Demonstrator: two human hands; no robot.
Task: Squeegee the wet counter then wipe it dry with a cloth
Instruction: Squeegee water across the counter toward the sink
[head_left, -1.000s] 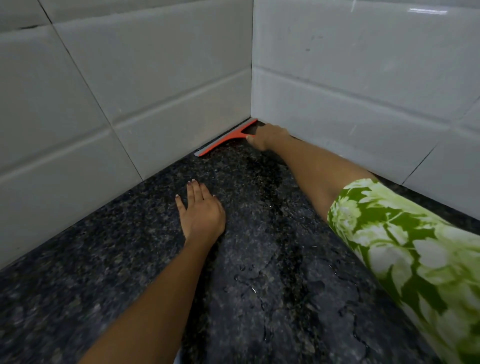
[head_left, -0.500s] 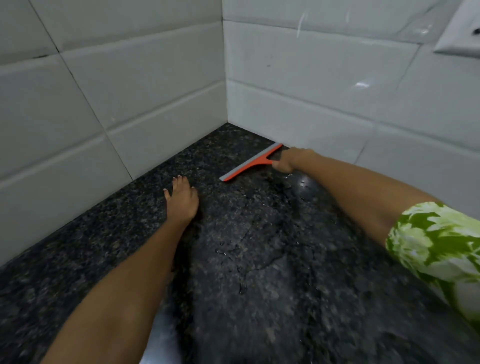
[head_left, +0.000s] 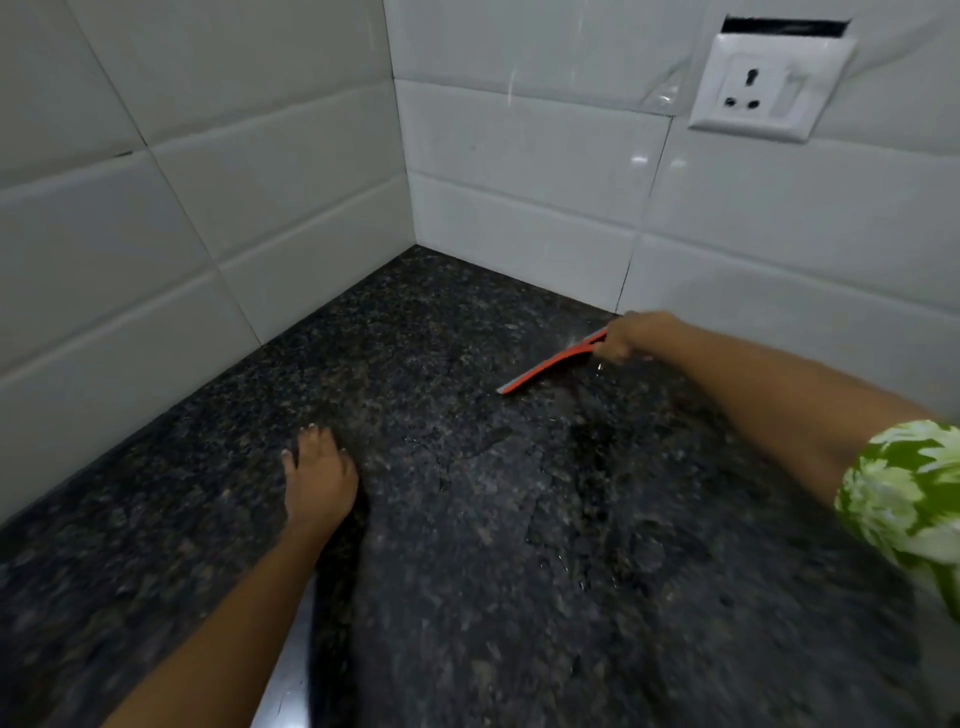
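An orange squeegee (head_left: 550, 365) with a grey blade lies blade-down on the dark speckled granite counter (head_left: 467, 545), close to the right-hand tiled wall. My right hand (head_left: 631, 338) is closed around its handle, arm stretched out from the right. My left hand (head_left: 318, 475) rests flat on the counter, fingers together, palm down, well to the left of the squeegee. Wet streaks and droplets glisten on the counter between my two arms. No cloth is in view.
White tiled walls (head_left: 208, 208) meet in a corner at the back of the counter. A white wall socket (head_left: 769, 83) sits high on the right wall. A pale strip (head_left: 291, 670) shows at the counter's near edge beside my left forearm.
My right hand has dragged the squeegee out of the back corner, along the right wall and toward me. My left hand stays flat on the counter. The view has swung right.
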